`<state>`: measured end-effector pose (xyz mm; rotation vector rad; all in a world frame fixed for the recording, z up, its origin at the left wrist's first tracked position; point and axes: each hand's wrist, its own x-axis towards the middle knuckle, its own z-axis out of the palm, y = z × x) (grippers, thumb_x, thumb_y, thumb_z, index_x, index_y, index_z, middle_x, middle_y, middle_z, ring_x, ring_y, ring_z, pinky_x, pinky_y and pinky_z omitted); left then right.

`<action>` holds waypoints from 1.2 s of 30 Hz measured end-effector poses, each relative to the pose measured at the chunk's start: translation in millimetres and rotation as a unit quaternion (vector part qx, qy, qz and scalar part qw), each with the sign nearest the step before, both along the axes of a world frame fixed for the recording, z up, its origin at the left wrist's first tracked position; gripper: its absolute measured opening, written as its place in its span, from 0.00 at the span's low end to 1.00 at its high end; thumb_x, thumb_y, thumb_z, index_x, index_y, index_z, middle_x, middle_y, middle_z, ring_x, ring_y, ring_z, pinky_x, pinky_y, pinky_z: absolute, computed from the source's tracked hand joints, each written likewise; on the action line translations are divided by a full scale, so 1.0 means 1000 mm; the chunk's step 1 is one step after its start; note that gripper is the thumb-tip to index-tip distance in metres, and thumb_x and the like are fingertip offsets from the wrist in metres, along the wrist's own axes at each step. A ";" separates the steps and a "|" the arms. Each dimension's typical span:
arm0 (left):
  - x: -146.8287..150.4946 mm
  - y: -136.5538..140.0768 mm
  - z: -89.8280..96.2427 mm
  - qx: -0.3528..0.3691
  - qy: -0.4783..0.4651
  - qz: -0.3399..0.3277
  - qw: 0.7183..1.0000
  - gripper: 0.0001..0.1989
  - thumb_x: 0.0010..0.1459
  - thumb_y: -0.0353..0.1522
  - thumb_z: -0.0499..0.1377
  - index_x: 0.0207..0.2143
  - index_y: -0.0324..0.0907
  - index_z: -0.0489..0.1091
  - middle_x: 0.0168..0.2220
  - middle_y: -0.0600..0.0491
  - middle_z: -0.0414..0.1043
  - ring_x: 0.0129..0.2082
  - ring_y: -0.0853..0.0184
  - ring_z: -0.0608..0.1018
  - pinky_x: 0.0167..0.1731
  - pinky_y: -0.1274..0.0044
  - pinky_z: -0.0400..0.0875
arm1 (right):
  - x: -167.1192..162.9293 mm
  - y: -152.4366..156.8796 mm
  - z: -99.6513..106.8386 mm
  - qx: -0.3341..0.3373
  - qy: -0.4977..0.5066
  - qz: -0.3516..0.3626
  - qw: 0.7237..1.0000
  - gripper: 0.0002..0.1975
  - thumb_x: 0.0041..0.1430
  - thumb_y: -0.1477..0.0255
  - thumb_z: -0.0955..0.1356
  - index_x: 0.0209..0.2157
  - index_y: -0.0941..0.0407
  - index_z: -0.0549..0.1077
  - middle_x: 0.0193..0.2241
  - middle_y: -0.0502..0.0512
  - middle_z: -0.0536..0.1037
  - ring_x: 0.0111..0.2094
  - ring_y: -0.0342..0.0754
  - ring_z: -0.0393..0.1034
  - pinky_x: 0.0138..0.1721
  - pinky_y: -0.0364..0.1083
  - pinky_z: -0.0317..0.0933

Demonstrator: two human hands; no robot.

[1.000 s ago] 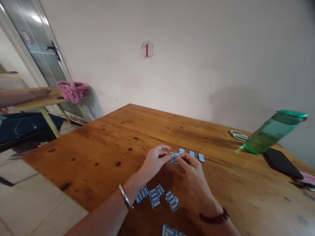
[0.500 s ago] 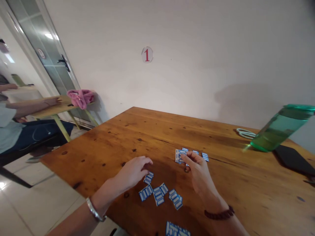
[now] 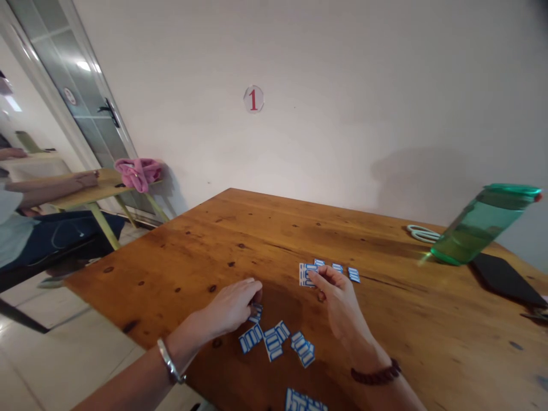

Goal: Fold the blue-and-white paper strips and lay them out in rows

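Right hand: thumb and fingers (image 3: 342,305) pinched together on the held cards; a dark red, knobbly bracelet (image 3: 377,374) circles the wrist.
Held cards: thin, flat and straight-edged (image 3: 307,275), printed in blue and white, poking out leftward from the right hand's fingertips; white strips along the left side look like overlapping edges.
Held cards' direction: printed side toward the person, free left edge running up and down — the fingers cover the rest, so I cannot tell the long axis.
Left hand: fingers curled downward (image 3: 231,305) over a single card (image 3: 256,313), partly hidden; whether they grip it, I cannot tell. A smooth, shiny metal bangle (image 3: 169,362) sits at the wrist.
Loose cards: small oblongs (image 3: 274,341) between the hands and nearer the person, some overlapping, turned at differing slants.
Card row: three small pieces (image 3: 353,275) just beyond the right hand's fingers.
Table: brown wood (image 3: 205,240) under both hands, grained and dotted with dark knots.
Bottle: see-through green (image 3: 466,240), well to the right of the right hand.
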<state>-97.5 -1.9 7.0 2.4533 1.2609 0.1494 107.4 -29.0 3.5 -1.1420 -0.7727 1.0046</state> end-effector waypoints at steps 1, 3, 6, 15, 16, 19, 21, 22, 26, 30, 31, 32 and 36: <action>0.000 -0.001 -0.002 -0.007 -0.012 0.008 1.000 0.09 0.43 0.24 0.50 0.28 0.43 0.64 0.30 0.54 0.68 0.31 0.66 0.70 0.30 0.77 0.60 | 0.000 0.000 0.000 0.001 -0.001 0.003 1.000 0.11 0.33 0.66 0.72 0.17 0.57 0.68 0.15 0.44 0.66 0.18 0.38 0.54 0.18 0.40 0.44; 0.002 0.000 -0.006 -0.020 -0.047 0.029 0.998 0.08 0.42 0.24 0.50 0.25 0.43 0.64 0.28 0.54 0.68 0.30 0.66 0.70 0.30 0.77 0.60 | -0.001 -0.001 0.000 0.001 -0.002 0.009 1.000 0.11 0.34 0.67 0.72 0.17 0.56 0.68 0.15 0.44 0.66 0.18 0.38 0.54 0.18 0.40 0.44; 0.008 0.004 -0.010 -0.048 -0.170 0.068 0.982 0.07 0.41 0.23 0.50 0.22 0.42 0.63 0.25 0.54 0.68 0.29 0.67 0.70 0.31 0.77 0.61 | -0.003 -0.001 0.000 0.002 -0.004 0.011 1.000 0.11 0.34 0.66 0.72 0.18 0.56 0.68 0.17 0.46 0.67 0.19 0.39 0.55 0.18 0.40 0.44; 0.055 0.012 0.010 -0.287 -0.524 0.141 0.789 0.06 0.37 0.27 0.56 0.24 0.39 0.67 0.21 0.57 0.67 0.21 0.72 0.69 0.21 0.81 0.61 | -0.001 0.004 0.014 0.001 -0.091 -0.016 0.996 0.11 0.37 0.65 0.71 0.17 0.57 0.68 0.14 0.45 0.65 0.17 0.38 0.53 0.17 0.39 0.46; 0.062 0.013 0.011 -0.294 -0.539 0.148 0.776 0.07 0.37 0.27 0.57 0.24 0.38 0.69 0.21 0.56 0.67 0.21 0.73 0.69 0.21 0.82 0.60 | 0.001 0.002 0.013 0.011 -0.086 -0.020 0.996 0.11 0.38 0.65 0.71 0.18 0.57 0.68 0.15 0.45 0.66 0.17 0.39 0.55 0.17 0.39 0.47; 0.080 0.017 0.009 -0.314 -0.590 0.168 0.724 0.08 0.36 0.27 0.59 0.25 0.38 0.69 0.22 0.56 0.69 0.22 0.73 0.69 0.21 0.82 0.60 | 0.008 -0.004 0.005 0.025 -0.039 -0.031 0.998 0.11 0.40 0.63 0.71 0.22 0.56 0.70 0.18 0.45 0.69 0.19 0.40 0.58 0.17 0.39 0.50; 0.091 0.019 0.007 -0.319 -0.614 0.176 0.700 0.07 0.36 0.27 0.60 0.23 0.38 0.67 0.22 0.57 0.68 0.22 0.73 0.69 0.21 0.82 0.61 | 0.013 -0.008 -0.002 0.030 -0.005 -0.044 0.999 0.11 0.40 0.64 0.72 0.23 0.55 0.70 0.20 0.45 0.70 0.20 0.40 0.60 0.19 0.38 0.52; 0.096 0.019 0.006 -0.320 -0.619 0.179 0.694 0.07 0.36 0.27 0.60 0.23 0.39 0.67 0.21 0.57 0.68 0.22 0.73 0.69 0.20 0.82 0.60 | 0.015 -0.009 -0.005 0.029 0.008 -0.044 0.999 0.11 0.39 0.65 0.73 0.22 0.55 0.70 0.20 0.45 0.70 0.20 0.40 0.60 0.19 0.38 0.53; 0.107 0.017 -0.003 -0.334 -0.614 0.190 0.689 0.08 0.36 0.29 0.61 0.23 0.39 0.66 0.21 0.57 0.70 0.21 0.72 0.71 0.20 0.82 0.59 | 0.020 -0.012 -0.008 0.031 0.038 -0.029 0.998 0.09 0.38 0.66 0.74 0.21 0.54 0.71 0.20 0.45 0.72 0.20 0.41 0.62 0.20 0.39 0.54; 0.111 0.013 -0.014 -0.330 -0.603 0.171 0.706 0.09 0.37 0.33 0.62 0.23 0.39 0.67 0.19 0.56 0.70 0.19 0.72 0.69 0.20 0.81 0.57 | 0.017 -0.013 -0.007 0.025 0.036 -0.012 0.999 0.09 0.38 0.67 0.74 0.21 0.55 0.72 0.20 0.47 0.73 0.22 0.41 0.63 0.24 0.40 0.57; 0.111 0.013 -0.015 -0.317 -0.604 0.162 0.713 0.09 0.37 0.34 0.62 0.21 0.38 0.68 0.19 0.56 0.69 0.19 0.72 0.68 0.20 0.81 0.57 | 0.016 -0.013 -0.008 0.021 0.032 -0.006 0.999 0.09 0.39 0.67 0.74 0.21 0.55 0.72 0.21 0.47 0.73 0.23 0.42 0.64 0.25 0.40 0.57; 0.112 0.012 -0.016 -0.303 -0.605 0.154 0.720 0.08 0.37 0.34 0.62 0.20 0.38 0.68 0.18 0.57 0.69 0.19 0.73 0.68 0.21 0.81 0.57 | 0.015 -0.013 -0.009 0.017 0.026 -0.002 1.000 0.09 0.39 0.67 0.74 0.22 0.56 0.72 0.21 0.47 0.74 0.23 0.42 0.64 0.26 0.41 0.58; 0.111 0.009 -0.015 -0.273 -0.597 0.154 0.738 0.06 0.39 0.32 0.61 0.19 0.38 0.70 0.17 0.57 0.67 0.20 0.73 0.66 0.22 0.81 0.57 | 0.014 -0.013 -0.014 0.007 0.003 -0.012 1.000 0.10 0.39 0.66 0.74 0.23 0.56 0.72 0.21 0.47 0.74 0.23 0.42 0.64 0.26 0.41 0.57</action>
